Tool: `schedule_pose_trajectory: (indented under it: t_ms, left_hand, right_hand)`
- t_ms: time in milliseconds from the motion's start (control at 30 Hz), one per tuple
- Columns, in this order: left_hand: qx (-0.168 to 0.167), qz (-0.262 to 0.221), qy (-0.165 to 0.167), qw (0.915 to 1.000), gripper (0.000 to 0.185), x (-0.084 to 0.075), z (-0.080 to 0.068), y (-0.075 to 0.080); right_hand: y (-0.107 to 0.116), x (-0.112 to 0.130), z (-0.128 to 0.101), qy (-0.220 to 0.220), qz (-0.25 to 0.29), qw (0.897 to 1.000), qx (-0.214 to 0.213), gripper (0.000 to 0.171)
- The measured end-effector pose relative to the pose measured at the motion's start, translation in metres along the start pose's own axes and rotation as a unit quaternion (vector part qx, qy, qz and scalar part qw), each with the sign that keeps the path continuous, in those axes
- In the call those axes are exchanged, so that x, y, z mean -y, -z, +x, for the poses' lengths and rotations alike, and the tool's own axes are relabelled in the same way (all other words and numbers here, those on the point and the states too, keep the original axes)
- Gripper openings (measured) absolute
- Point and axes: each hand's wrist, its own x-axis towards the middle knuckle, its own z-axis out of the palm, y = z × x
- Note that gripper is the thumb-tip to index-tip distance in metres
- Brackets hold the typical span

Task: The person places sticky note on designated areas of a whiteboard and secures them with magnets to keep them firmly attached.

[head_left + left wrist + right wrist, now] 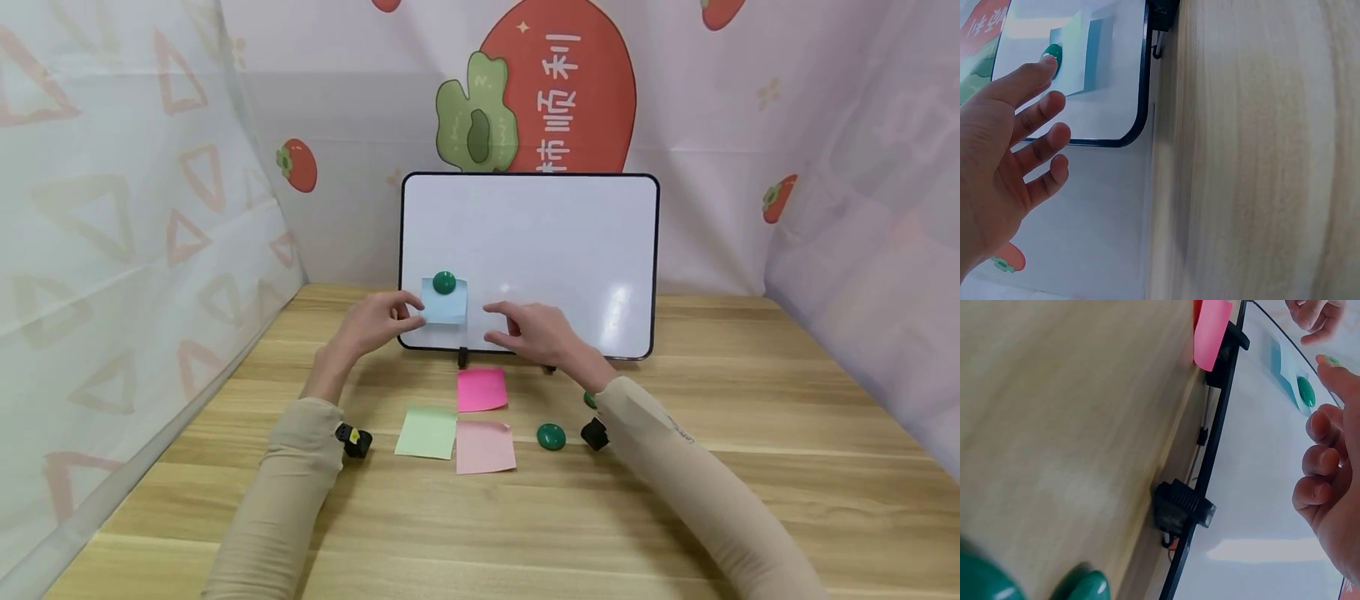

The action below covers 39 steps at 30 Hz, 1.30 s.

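A blue sticky note (442,310) hangs on the lower left of a whiteboard (555,242), with a round green magnet (444,282) over its upper part. Seen from the left wrist, the note (1074,59) stands out from the board at its lower edge. My left hand (377,322) is at the note's left side, thumb and index finger parted, nothing between them. To the right of the note, my right hand (538,330) hovers before the board. Its thumb and index finger point toward the note, the other fingers bend loosely, and it holds nothing.
On the wooden table (420,533) lie a bright pink note (482,390), a green note (426,433) and a pale pink note (486,447). One green magnet (551,437) lies to their right; another (590,399) is partly hidden by my right sleeve. Black feet (1179,506) support the whiteboard.
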Motion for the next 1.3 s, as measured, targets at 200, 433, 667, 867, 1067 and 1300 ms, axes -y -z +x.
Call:
schedule_pose_trajectory:
  t_ms: [200,433,667,867,1067,1300]
  left_hand:
    - [0.054,-0.016,0.004,0.9984,0.029,0.002,-0.004,0.003]
    - [0.097,-0.033,-0.003,0.9947,0.026,0.004,-0.008,0.002]
    - [0.133,-0.045,0.000,0.9901,0.024,0.005,-0.014,0.004]
    - [0.162,-0.060,0.000,0.9850,0.018,0.001,-0.019,0.006]
    - [0.164,-0.073,-0.005,0.9837,0.021,0.003,-0.022,0.005]
    - [0.183,-0.094,-0.007,0.9785,0.019,-0.003,-0.022,0.007]
  right_hand:
    - [-0.001,-0.006,-0.012,-0.008,0.011,1.000,0.012,0.049]
    - [-0.001,-0.009,-0.022,-0.003,0.015,1.000,0.019,0.050]
    - [0.005,-0.008,-0.034,-0.002,0.020,1.000,0.023,0.050]
    - [0.007,-0.007,-0.041,-0.012,0.026,0.999,0.031,0.049]
    - [0.008,-0.008,-0.046,-0.011,0.024,0.999,0.037,0.049]
    - [0.011,-0.008,-0.052,-0.001,0.034,0.997,0.063,0.048]
